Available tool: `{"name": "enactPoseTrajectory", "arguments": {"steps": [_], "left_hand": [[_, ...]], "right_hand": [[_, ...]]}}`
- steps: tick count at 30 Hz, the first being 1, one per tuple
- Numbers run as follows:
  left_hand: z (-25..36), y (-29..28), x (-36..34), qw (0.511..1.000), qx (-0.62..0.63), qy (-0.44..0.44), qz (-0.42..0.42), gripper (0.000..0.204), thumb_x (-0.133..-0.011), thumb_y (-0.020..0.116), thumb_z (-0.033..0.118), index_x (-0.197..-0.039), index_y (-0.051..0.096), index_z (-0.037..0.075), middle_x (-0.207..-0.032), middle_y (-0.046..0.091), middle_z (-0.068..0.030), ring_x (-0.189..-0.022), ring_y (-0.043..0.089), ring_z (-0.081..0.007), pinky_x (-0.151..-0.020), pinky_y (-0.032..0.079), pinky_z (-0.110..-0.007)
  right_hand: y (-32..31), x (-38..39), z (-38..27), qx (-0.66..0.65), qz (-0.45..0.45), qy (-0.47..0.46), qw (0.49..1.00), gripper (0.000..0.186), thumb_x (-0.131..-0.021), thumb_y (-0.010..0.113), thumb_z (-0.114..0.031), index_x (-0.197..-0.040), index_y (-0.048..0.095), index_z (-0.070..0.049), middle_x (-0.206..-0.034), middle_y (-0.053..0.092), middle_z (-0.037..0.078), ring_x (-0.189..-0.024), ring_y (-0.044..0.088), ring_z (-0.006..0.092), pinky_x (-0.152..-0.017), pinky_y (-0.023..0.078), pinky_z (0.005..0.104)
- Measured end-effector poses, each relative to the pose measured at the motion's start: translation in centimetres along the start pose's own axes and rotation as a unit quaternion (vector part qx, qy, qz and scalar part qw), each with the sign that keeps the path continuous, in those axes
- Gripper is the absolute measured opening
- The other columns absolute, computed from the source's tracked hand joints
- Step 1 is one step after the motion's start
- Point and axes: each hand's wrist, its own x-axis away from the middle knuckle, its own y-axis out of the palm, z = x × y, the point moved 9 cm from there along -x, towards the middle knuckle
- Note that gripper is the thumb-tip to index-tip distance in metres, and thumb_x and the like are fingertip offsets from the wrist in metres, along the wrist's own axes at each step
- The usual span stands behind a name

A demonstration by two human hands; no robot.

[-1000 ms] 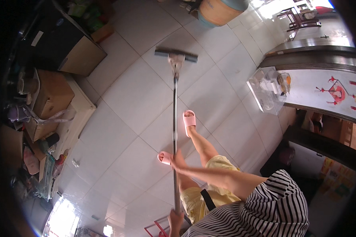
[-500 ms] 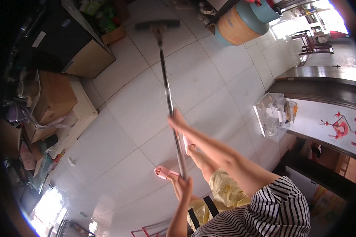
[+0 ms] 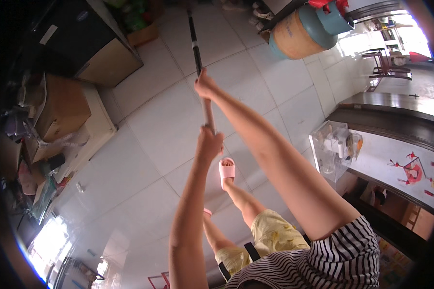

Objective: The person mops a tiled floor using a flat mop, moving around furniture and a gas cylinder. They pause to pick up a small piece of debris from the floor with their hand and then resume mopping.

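A long-handled mop stretches away from me, its dark and silvery pole (image 3: 196, 53) rising toward the top edge, where the head is lost in shadow. My right hand (image 3: 206, 85) wraps around the pole, farther out. Closer to me, my left hand (image 3: 210, 143) is closed around the pale grip end (image 3: 209, 114). Both arms are stretched forward over the tiled floor (image 3: 154, 130). Just beyond my left hand, on my right foot, is a pink slipper (image 3: 226, 169).
A blue-and-orange gas cylinder (image 3: 299, 33) stands far right. On the right sits a clear plastic box (image 3: 329, 149) beside a dark door frame. Cardboard boxes (image 3: 65, 108) and a black cabinet (image 3: 77, 41) line the left. Small white litter (image 3: 80, 188) lies on the floor.
Both hands have pushed forward with the mop, away from my body. Its wide head has slid out past the top edge. My feet have shifted, the left slipper now mostly hidden.
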Motion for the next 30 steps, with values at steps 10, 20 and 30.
{"name": "enactPoseTrajectory", "arguments": {"steps": [10, 20, 30], "left_hand": [[-30.4, -3.9, 37.7, 0.954, -0.173, -0.241, 0.050, 0.033, -0.069, 0.060, 0.025, -0.081, 0.048, -0.003, -0.068, 0.056, -0.0263, -0.072, 0.057, -0.0440, -0.059, 0.044, -0.049], [-29.7, -4.0, 49.3, 0.946, -0.111, -0.300, 0.059, 0.030, -0.070, 0.058, 0.016, -0.092, 0.055, -0.003, -0.074, 0.058, -0.0249, -0.077, 0.058, -0.0422, -0.066, 0.046, -0.043], [-18.2, -8.2, 31.0, 0.973, -0.036, -0.161, 0.160, 0.024, -0.073, 0.057, 0.018, -0.088, 0.054, 0.000, -0.079, 0.060, -0.0191, -0.076, 0.057, -0.0383, -0.068, 0.045, -0.039]], "right_hand": [[20.2, 41.6, 6.0, -0.164, -0.177, 0.051, 0.969, 0.065, -0.084, 0.046, -0.014, -0.129, 0.004, 0.003, -0.078, 0.054, 0.019, -0.074, 0.055, 0.0347, -0.066, 0.044, 0.0395], [23.5, 37.1, 10.7, -0.373, -0.025, 0.251, 0.893, 0.019, -0.082, 0.052, -0.016, -0.087, 0.043, -0.001, -0.055, 0.053, 0.009, -0.044, 0.054, 0.0190, -0.040, 0.042, 0.0316], [15.3, 14.6, 3.7, -0.255, 0.040, 0.116, 0.959, 0.017, -0.081, 0.047, -0.011, -0.089, 0.038, 0.001, -0.058, 0.050, 0.010, -0.038, 0.049, 0.0191, -0.032, 0.039, 0.0347]]}}
